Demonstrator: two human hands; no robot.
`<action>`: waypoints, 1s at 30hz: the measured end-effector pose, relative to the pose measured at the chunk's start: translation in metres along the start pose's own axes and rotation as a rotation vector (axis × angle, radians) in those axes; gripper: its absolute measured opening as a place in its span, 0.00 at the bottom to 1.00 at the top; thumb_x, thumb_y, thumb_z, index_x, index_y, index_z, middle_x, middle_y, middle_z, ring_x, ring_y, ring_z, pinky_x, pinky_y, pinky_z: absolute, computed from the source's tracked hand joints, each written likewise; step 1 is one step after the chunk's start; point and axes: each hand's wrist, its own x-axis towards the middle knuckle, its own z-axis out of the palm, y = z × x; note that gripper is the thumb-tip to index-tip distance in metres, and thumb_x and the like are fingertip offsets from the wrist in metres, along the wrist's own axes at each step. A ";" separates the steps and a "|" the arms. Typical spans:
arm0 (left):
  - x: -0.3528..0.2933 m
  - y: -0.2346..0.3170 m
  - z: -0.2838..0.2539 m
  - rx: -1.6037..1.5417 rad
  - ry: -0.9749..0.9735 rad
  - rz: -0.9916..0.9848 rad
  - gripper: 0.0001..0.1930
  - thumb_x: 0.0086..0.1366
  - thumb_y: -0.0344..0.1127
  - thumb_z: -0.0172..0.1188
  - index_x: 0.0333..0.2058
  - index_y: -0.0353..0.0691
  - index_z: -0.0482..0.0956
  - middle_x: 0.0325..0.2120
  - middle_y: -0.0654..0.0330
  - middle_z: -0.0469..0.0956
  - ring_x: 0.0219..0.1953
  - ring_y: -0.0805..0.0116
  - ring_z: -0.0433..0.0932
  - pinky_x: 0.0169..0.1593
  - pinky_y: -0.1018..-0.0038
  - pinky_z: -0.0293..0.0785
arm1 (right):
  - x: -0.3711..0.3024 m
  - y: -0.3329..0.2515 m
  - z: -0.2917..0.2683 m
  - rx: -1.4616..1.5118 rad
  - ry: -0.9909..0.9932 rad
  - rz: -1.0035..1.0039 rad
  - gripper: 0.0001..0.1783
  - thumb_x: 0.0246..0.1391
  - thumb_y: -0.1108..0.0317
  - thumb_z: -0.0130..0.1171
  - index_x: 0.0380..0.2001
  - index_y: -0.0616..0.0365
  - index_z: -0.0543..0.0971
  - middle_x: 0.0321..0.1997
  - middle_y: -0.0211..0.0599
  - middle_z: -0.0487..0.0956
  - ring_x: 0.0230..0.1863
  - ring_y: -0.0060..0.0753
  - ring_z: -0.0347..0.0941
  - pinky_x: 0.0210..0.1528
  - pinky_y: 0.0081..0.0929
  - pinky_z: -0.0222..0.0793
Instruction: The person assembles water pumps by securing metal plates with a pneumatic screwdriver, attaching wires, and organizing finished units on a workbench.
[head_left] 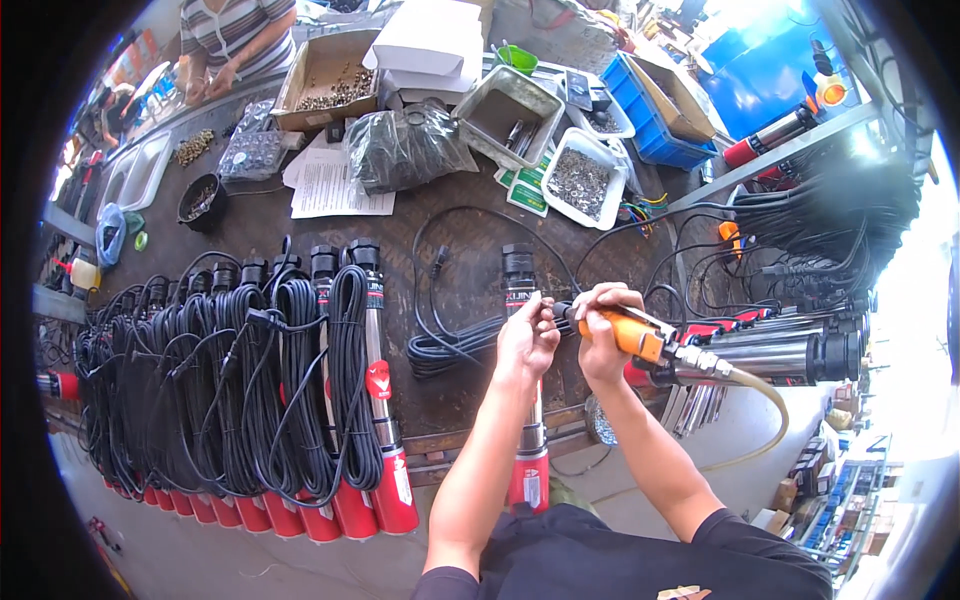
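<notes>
Now the orange air tool (640,338) is gripped in the right hand's (604,322) wrapped fingers; the left hand (530,338) is curled, fingertips pinched, any small contents indiscernible, above the red-and-silver cylinder (518,268) laid across the bench (455,412).

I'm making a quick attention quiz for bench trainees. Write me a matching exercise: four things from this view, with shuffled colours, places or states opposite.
Things:
1. Tool
2. Hose
3. Paper sheets
4. Bundled cables

Descriptions:
A. White, with printing
B. Black, looped, in a row on the left
C. Orange body, gripped by the right hand
D. Yellowish, curving away from the tool's back end

Pairs: 1-C, 2-D, 3-A, 4-B
</notes>
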 end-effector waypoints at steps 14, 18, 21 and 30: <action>0.025 0.010 0.007 -0.132 0.049 0.038 0.10 0.72 0.31 0.45 0.42 0.29 0.72 0.17 0.71 0.53 0.15 0.78 0.51 0.19 0.78 0.47 | 0.031 0.065 -0.017 0.051 0.048 0.142 0.14 0.53 0.85 0.51 0.41 0.58 0.69 0.39 0.38 0.73 0.35 0.28 0.73 0.44 0.29 0.73; 0.012 0.002 0.002 -0.061 0.176 0.228 0.07 0.70 0.27 0.45 0.41 0.33 0.71 0.24 0.61 0.68 0.21 0.70 0.65 0.26 0.76 0.63 | 0.032 0.066 -0.022 0.049 -0.090 0.129 0.13 0.54 0.83 0.54 0.41 0.58 0.70 0.39 0.37 0.74 0.36 0.27 0.74 0.42 0.26 0.74; 0.005 -0.002 -0.016 -0.099 0.211 0.408 0.07 0.67 0.22 0.44 0.41 0.33 0.71 0.34 0.50 0.77 0.34 0.52 0.79 0.40 0.66 0.79 | 0.037 0.062 -0.020 0.019 -0.250 0.105 0.12 0.54 0.82 0.55 0.40 0.59 0.70 0.39 0.38 0.74 0.36 0.26 0.74 0.41 0.25 0.73; -0.006 0.009 -0.048 -0.139 0.168 0.431 0.08 0.75 0.29 0.42 0.45 0.32 0.68 0.38 0.41 0.78 0.38 0.48 0.83 0.45 0.58 0.86 | 0.039 0.076 -0.012 0.060 0.028 0.189 0.12 0.53 0.83 0.52 0.38 0.56 0.70 0.35 0.36 0.74 0.33 0.27 0.73 0.37 0.25 0.72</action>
